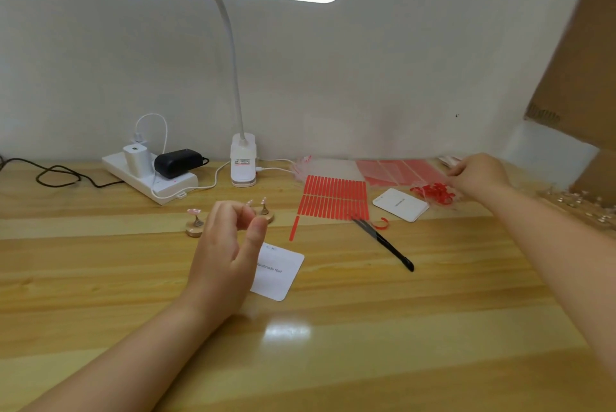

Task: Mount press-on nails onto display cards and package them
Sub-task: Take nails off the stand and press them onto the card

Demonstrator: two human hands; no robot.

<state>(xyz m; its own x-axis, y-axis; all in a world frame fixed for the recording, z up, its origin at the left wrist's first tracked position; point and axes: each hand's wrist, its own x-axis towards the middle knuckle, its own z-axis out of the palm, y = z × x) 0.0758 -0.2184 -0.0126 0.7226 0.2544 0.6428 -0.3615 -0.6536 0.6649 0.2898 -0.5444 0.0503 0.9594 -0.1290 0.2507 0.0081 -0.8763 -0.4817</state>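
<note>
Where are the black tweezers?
In the head view the black tweezers lie on the wooden table, right of middle, tips touching the sheet of red strips, with no hand on them.

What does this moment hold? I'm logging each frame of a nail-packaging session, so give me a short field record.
surface: wooden table
left hand: raised over the near display card, fingertips pinched; what it pinches cannot be told
right hand: reaching to the red adhesive sheets at the far right
nail stands: one left of the left hand, one behind it
second display card: beside the red strip sheet
tweezers: lying on the table
lamp: lit
</note>
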